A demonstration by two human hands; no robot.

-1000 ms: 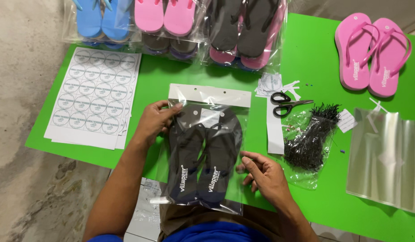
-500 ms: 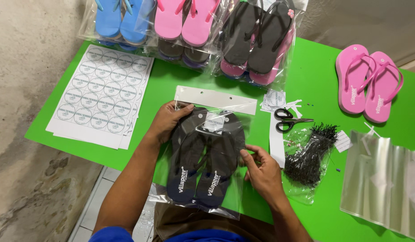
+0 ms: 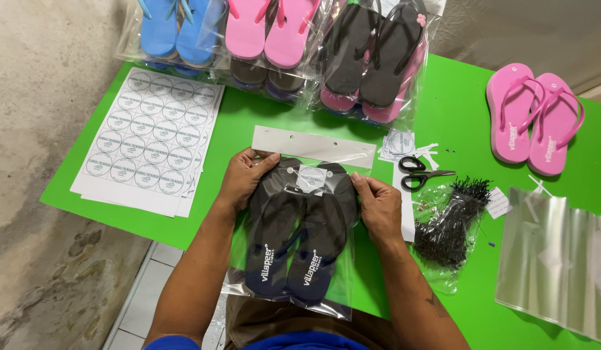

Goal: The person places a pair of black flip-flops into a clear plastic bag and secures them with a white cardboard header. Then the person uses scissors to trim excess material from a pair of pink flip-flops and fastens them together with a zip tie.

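Axis: your clear plastic bag of dark navy flip-flops point(image 3: 299, 243) runs near-to-far, toes far.
Place: green table's point(image 3: 456, 116) near edge.
Fingers: your left hand point(image 3: 243, 178) and right hand point(image 3: 377, 204) pinch its far corners.

One bagged pair of dark flip-flops point(image 3: 299, 243) at 6 o'clock, three bagged stacks at 12 — blue point(image 3: 174, 32), pink point(image 3: 271, 35), black point(image 3: 372, 58) — one loose pink pair point(image 3: 534, 120) at 2, one pair of scissors point(image 3: 420, 174), one sticker sheet point(image 3: 148, 139) at 9.

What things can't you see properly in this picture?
Head view:
- Blue flip-flops: toes cut off by the top edge.
- Flip-flops under the bagged stacks: covered by the pairs above.
- Round stickers: print too small.
- Left hand and right hand: palms hidden, facing the dark bagged pair.
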